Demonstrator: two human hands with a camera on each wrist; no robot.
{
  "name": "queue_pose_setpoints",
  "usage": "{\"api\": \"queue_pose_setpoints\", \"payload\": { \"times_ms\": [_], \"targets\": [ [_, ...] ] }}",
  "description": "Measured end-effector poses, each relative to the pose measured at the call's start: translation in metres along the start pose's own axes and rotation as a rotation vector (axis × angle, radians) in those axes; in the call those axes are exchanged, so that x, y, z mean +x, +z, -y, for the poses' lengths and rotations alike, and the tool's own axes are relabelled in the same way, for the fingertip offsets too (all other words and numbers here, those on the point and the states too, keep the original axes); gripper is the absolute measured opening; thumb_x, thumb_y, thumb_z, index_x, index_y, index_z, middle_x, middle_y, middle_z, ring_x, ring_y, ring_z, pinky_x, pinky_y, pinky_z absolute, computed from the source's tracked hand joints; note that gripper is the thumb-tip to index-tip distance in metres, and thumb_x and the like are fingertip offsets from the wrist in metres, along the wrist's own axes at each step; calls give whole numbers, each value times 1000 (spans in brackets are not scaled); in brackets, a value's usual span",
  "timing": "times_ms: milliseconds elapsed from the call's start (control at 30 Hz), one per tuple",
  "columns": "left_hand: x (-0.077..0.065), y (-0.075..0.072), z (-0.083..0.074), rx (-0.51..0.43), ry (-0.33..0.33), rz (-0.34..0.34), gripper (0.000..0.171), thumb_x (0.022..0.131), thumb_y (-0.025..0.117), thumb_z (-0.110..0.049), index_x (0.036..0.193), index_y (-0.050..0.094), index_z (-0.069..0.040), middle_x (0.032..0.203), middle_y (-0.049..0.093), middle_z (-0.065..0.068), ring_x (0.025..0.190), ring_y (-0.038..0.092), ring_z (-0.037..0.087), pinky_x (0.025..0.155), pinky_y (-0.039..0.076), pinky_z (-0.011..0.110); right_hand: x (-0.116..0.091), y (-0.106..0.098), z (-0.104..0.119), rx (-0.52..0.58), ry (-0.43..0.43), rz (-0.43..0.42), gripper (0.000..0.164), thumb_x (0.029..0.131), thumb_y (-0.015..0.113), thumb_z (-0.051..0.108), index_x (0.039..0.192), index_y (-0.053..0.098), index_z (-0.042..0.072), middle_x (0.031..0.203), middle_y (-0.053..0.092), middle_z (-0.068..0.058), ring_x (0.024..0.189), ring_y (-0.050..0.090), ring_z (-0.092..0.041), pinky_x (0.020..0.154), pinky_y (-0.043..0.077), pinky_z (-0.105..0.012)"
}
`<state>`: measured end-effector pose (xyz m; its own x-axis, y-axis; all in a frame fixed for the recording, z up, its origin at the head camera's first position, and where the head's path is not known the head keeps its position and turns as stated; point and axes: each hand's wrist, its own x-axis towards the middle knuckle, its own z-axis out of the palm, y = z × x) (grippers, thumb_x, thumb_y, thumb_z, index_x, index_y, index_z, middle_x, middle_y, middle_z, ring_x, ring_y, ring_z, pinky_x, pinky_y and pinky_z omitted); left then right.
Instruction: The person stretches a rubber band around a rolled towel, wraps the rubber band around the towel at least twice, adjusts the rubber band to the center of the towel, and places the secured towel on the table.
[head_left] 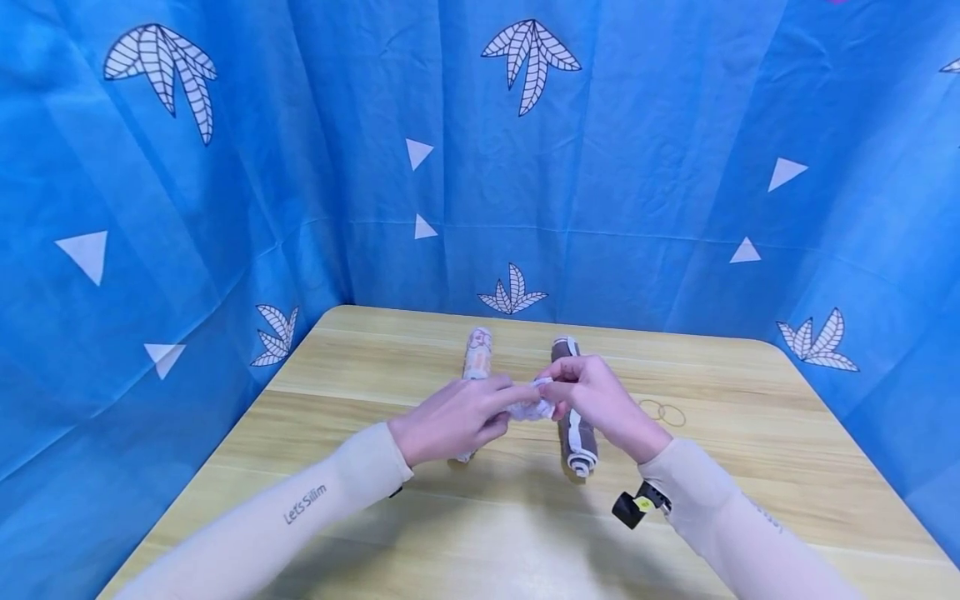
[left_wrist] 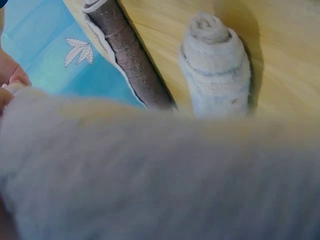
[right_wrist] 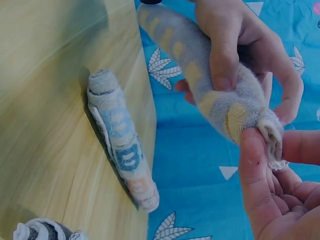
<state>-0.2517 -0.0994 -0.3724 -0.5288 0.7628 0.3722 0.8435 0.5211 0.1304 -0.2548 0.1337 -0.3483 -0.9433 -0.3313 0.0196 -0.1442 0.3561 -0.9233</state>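
Note:
Both hands hold a rolled grey towel with yellow patches (right_wrist: 195,70) up above the table. My left hand (head_left: 450,418) grips along the roll, its thumb pressed on the cloth in the right wrist view. At the roll's end, my right hand (head_left: 603,408) pinches the whitish edge between thumb and finger. In the left wrist view the held towel (left_wrist: 150,170) fills the foreground, blurred. Beneath the hands lie two more rolled towels: a white one with blue and orange print (head_left: 477,358) on the left and a brown one with white edging (head_left: 577,429) on the right.
Two thin elastic bands (head_left: 663,412) lie on the wooden table (head_left: 720,500), right of the brown roll. A blue curtain (head_left: 645,150) with white leaves and triangles surrounds the table's back and sides. A black strap device (head_left: 633,504) sits on the right wrist.

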Motion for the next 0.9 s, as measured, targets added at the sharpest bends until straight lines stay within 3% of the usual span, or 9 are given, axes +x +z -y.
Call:
{"api": "queue_pose_setpoints", "payload": {
  "times_ms": [167, 333, 467, 667, 767, 900],
  "targets": [
    [0, -3, -2, 33, 24, -26, 49, 96, 59, -9, 142, 53, -25, 111, 66, -1, 74, 55, 5, 60, 45, 13, 1, 1, 0, 11, 2, -10, 14, 92, 65, 7, 102, 71, -2, 89, 71, -10, 65, 63, -19, 66, 55, -32],
    [2, -5, -5, 126, 47, -51, 30, 93, 62, -11, 121, 60, -22, 106, 67, 1, 75, 61, 8, 62, 50, 15, 3, 4, 0, 25, -2, -24, 15, 92, 65, 7, 103, 70, -2, 89, 71, -11, 68, 63, -19, 66, 56, -33],
    [3, -4, -9, 206, 45, -20, 19, 93, 64, -16, 110, 58, -20, 105, 66, 5, 73, 63, 12, 61, 53, 19, 4, 5, -2, 26, -7, -28, 15, 92, 65, 5, 103, 70, -3, 90, 72, -12, 69, 63, -18, 67, 57, -34],
    [2, -1, -10, 272, 34, 39, 21, 96, 66, -22, 116, 60, -24, 113, 66, 7, 82, 65, 14, 66, 58, 24, 5, 2, -5, 51, 15, -33, 18, 91, 63, 5, 105, 69, -6, 87, 71, -11, 66, 64, -17, 67, 56, -32],
    [0, 0, -8, 306, 72, 36, 23, 97, 66, -19, 118, 61, -25, 122, 65, 9, 97, 66, 18, 72, 60, 29, 6, -1, -5, 84, 32, -35, 20, 92, 62, 5, 106, 67, -8, 86, 71, -11, 63, 63, -15, 65, 56, -31],
    [0, 1, -7, 271, 72, 8, 26, 98, 64, -14, 120, 60, -27, 132, 58, 10, 107, 63, 20, 66, 58, 28, 8, -1, -5, 149, 70, -37, 22, 92, 63, 4, 107, 66, -11, 84, 70, -10, 61, 61, -13, 62, 57, -28]
  ]
}}
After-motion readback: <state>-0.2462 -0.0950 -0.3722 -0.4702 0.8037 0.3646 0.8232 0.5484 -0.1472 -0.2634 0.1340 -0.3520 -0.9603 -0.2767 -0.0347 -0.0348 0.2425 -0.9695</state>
